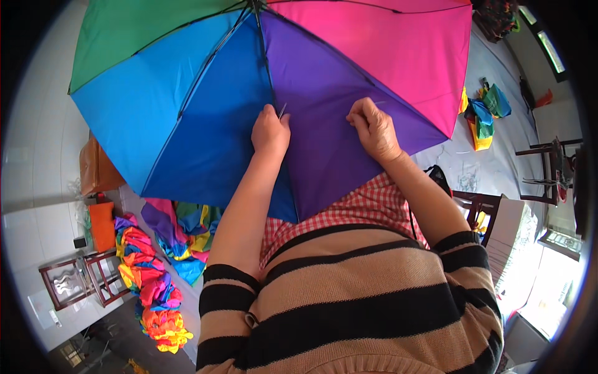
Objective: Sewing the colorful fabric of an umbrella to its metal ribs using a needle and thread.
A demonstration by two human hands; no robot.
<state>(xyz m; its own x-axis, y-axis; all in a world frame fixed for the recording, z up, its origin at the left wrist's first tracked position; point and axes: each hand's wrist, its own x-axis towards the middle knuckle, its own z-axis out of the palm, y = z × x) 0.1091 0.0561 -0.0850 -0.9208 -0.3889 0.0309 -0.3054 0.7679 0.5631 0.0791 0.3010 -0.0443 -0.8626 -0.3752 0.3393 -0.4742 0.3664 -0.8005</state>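
An opened umbrella [218,137] with green, blue, purple and pink panels lies in front of me, its inside and thin dark ribs facing up. My left hand [271,132] is closed at the seam between the blue and purple panels, pinching the rib there. A small thin shiny piece [282,111] sticks up beside its thumb; I cannot tell its kind. Over the purple panel, my right hand [375,129] has its fingertips pinched together. A faint thin line shows near its knuckles, but what the fingers hold is too small to make out.
A red-and-white checked cloth [349,202] covers my lap under the umbrella's near edge. Bunched multicoloured fabric [156,280] lies at lower left beside a wooden chair [81,280]. Colourful folded fabric [481,118] sits on the floor at right, near another dark chair [551,171].
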